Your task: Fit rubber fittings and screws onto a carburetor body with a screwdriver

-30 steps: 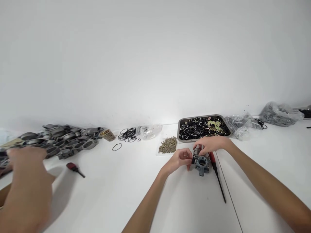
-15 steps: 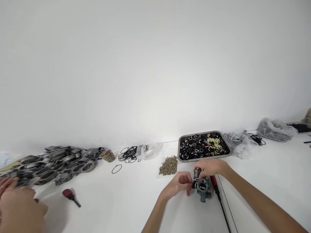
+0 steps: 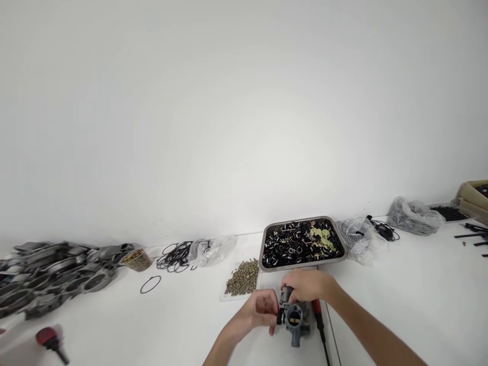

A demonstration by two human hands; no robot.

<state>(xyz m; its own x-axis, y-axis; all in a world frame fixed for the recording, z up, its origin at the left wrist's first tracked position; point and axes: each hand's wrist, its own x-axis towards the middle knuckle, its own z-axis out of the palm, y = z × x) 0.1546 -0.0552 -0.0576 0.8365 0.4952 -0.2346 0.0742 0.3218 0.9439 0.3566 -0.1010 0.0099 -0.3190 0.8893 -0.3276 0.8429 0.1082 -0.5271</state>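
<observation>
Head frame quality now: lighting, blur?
Head view: the wall is brightest near mid-frame, dimmer toward the upper corners. Head view, lower left: the stubby red-handled screwdriver looks smeared. Head view, lower right: the grey metal part is clearer, fine detail too small to read.

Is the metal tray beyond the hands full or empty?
Not empty: black parts and yellowish discs cover most of the tray; their depth cannot be told.
</observation>
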